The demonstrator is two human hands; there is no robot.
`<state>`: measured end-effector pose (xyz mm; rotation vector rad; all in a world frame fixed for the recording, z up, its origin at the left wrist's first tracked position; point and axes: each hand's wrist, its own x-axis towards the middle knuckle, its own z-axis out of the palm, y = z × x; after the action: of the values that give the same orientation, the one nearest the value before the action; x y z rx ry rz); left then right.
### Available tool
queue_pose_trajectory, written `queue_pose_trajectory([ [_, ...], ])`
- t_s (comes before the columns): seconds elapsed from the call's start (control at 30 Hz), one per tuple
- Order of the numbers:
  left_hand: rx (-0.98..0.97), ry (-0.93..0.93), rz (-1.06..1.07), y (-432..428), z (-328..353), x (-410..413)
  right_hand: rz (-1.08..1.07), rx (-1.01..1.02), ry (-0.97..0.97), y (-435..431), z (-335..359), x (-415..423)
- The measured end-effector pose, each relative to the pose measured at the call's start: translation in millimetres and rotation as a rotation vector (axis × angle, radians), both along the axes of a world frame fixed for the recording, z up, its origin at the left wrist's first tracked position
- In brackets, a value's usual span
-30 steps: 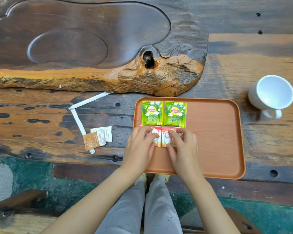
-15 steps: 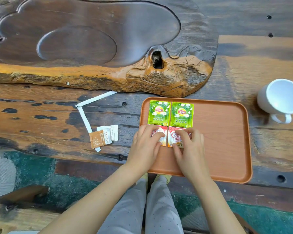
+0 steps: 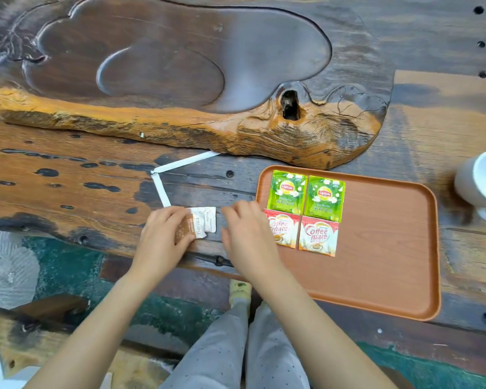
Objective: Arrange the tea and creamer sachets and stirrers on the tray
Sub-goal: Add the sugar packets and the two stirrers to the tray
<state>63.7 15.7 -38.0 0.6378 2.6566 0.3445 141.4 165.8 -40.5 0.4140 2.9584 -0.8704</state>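
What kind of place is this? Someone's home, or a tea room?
Probably a tea corner, in a home or a guesthouse; I cannot tell which. A carved wooden tea tray lies on a rustic plank table. Lipton tea sachets and Coffee-mate sachets sit on an orange tray, with a white cup beside it.

Readable print: two brand names, all on sachets on the tray.

Two green tea sachets point(image 3: 285, 191) point(image 3: 324, 198), side by side, each carry a red-and-yellow "Lipton" badge; Chinese characters beneath, too small to read surely. Two red-and-white creamer sachets point(image 3: 282, 231) point(image 3: 318, 236) below them read "Coffee mate". Small brown sachet point(image 3: 188, 230) off the tray has vertical print, illegible.
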Motion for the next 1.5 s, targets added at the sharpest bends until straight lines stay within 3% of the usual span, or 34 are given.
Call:
queue_pose_trajectory([
  [0.13, 0.018, -0.034, 0.037, -3, -3, -1, 0.045, 0.009, -0.078, -25, -16, -25],
  [0.33, 0.061, -0.166, 0.098, 4, 1, -15, -0.052, -0.172, -0.138, -21, -15, -28],
  [0.5, 0.098, -0.249, 0.049, 8, 6, -23, -0.201, -0.637, -0.22, -12, -5, -28],
  [0.6, 0.171, -0.269, 0.046, 9, 12, -25, -0.33, -0.852, -0.175, -7, 7, -19],
  [0.8, 0.606, -0.758, 0.319, 25, 42, -15, -0.622, -0.821, 0.041, 29, 32, 33],
  [0.9, 0.731, -0.912, 0.437, 38, 42, -7, -0.83, -0.887, 0.041, 44, 33, 77],
  [1.03, 0.827, -1.058, 0.553, 53, 37, 3, -0.9, -1.009, -0.023, 41, 26, 111],
  [1.13, 0.853, -1.104, 0.583, 58, 35, 9, -0.821, -0.94, 0.008, 40, 26, 119],
  [1.3, 0.854, -1.103, 0.578, 56, 34, 11, -0.553, -0.554, 0.05, 38, 22, 118],
  [1.5, 0.85, -1.085, 0.572, 59, 35, 15, -0.397, -0.312, 0.078, 38, 6, 127],
])
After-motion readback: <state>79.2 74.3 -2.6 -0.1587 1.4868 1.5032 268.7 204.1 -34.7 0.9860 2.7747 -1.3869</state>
